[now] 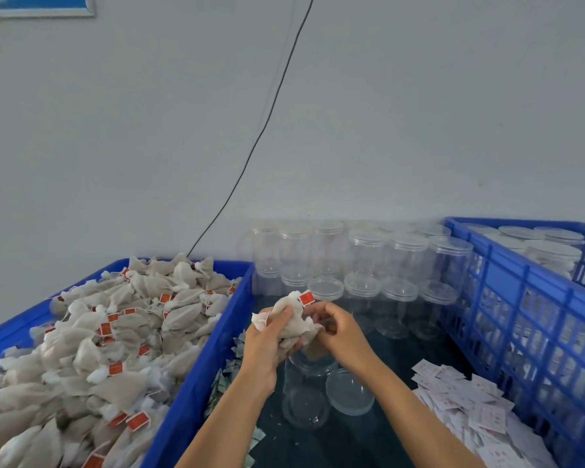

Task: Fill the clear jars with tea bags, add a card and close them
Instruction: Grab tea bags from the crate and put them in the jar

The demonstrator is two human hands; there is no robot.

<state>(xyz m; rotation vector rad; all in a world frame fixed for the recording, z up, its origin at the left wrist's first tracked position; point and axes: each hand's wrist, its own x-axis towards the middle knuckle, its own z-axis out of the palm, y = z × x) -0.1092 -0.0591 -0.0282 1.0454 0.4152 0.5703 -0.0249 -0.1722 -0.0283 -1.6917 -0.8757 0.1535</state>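
Observation:
An open clear jar point(306, 396) stands on the dark table in front of me, its loose lid point(350, 393) lying just to its right. Directly above the jar's mouth my left hand point(267, 346) grips a bunch of beige tea bags point(293, 319) with red tags. My right hand point(338, 329) pinches the same bunch from the right side. A heap of pale pink cards point(466, 403) lies on the table to the right of the jar.
A blue crate point(196, 383) heaped with tea bags point(98, 349) fills the left. Capped empty jars point(368, 265) are stacked against the wall behind. A second blue crate point(527, 315) with closed jars stands on the right. Small green-white packets point(232, 366) lie beside the left crate.

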